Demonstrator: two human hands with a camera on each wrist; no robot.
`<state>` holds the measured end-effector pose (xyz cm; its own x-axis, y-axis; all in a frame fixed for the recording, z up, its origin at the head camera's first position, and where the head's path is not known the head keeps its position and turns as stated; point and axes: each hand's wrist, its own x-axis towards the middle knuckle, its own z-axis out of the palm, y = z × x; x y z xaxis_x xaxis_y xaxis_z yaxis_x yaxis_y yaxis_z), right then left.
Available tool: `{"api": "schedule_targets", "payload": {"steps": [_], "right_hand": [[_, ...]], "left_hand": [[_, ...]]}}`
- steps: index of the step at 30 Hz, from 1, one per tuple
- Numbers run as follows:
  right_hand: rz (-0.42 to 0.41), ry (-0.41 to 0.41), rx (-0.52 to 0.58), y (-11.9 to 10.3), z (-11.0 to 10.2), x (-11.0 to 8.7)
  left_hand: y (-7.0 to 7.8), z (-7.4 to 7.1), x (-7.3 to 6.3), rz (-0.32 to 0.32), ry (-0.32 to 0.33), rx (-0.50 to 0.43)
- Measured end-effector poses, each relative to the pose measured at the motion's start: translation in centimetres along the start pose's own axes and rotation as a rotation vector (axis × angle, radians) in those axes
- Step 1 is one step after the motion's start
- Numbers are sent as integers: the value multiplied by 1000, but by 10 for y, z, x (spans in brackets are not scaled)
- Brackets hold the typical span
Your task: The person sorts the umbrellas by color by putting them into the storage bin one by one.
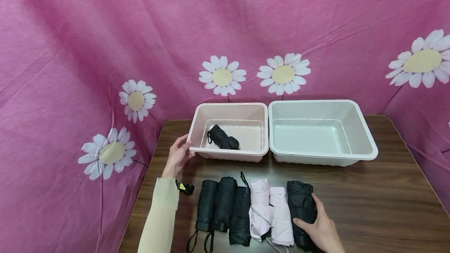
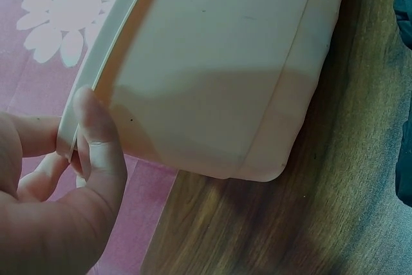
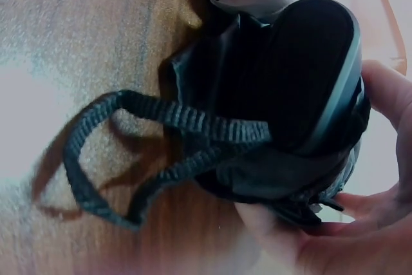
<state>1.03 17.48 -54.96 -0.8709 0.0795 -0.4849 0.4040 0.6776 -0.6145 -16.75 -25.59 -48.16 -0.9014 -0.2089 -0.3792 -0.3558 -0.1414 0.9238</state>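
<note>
My left hand [image 1: 178, 156] pinches the left rim of a pale pink plastic bin [image 1: 228, 155], thumb outside the lip in the left wrist view. Inside that bin lies one folded black umbrella [image 1: 224, 139]. At the right end of a row on the table, my right hand [image 1: 323, 227] grips a folded black umbrella [image 1: 300, 202], thumb and fingers around its sides. The right wrist view shows this umbrella's flat handle end [image 3: 315, 75] and a looped wrist strap [image 3: 193, 123] hanging over the wood.
Left of the held umbrella lie two pale pink folded umbrellas [image 1: 280, 218], then three black ones [image 1: 225, 204]. A pale green-white bin [image 1: 323, 158] stands beside the pink bin on the wooden table [image 1: 390, 190]. Behind hangs a pink cloth [image 1: 168, 42] printed with daisies.
</note>
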Motion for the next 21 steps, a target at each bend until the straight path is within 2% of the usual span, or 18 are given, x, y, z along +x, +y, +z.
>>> {"api": "schedule_targets", "payload": {"steps": [13,21], "right_hand": [[54,-45,56,1,-5,2],[15,-18,153,-5,-16,-3]], "left_hand": [[-1,0,2,2,-15,0],[-1,-1,2,-5,-16,-14]]}}
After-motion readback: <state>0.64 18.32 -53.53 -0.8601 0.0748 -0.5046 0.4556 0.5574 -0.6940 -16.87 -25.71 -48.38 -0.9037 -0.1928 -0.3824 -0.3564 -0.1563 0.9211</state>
